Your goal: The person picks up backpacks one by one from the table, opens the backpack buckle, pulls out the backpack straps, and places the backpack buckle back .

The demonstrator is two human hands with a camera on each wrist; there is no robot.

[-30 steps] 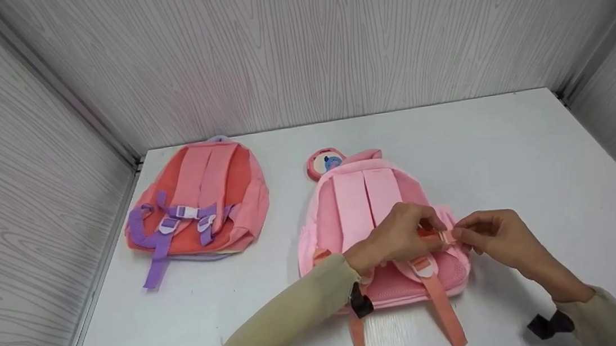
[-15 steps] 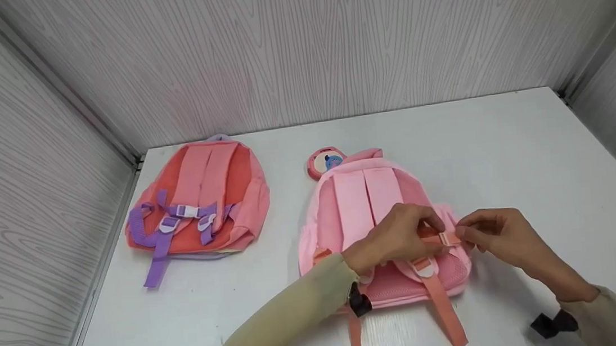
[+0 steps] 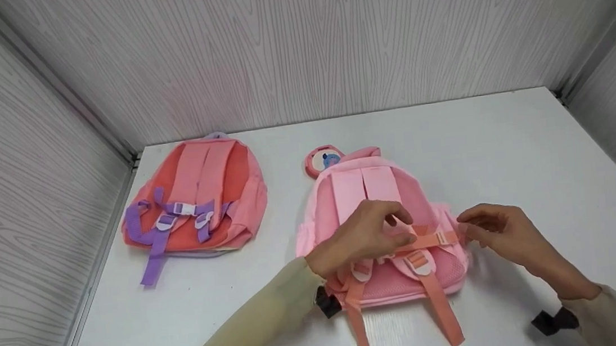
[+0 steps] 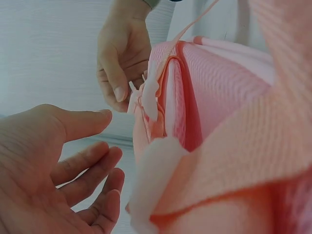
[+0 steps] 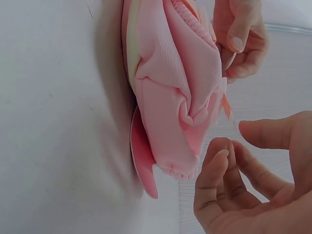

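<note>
our left hand hovers above the pink backpack, thumb and loosely bent fingers spread apart, as the left wrist view shows us. our right hand is just beside the bag's right edge, fingers curved, a gap between thumb and fingertips. the backpack lies on the white table in front of us, shoulder-strap side up, and we see an orange strap crossing its lower part to a pale buckle. two orange tails stretch toward us. near its top we see a pink charm with a blue figure. well apart to our left lies a coral backpack with purple webbing.
</note>
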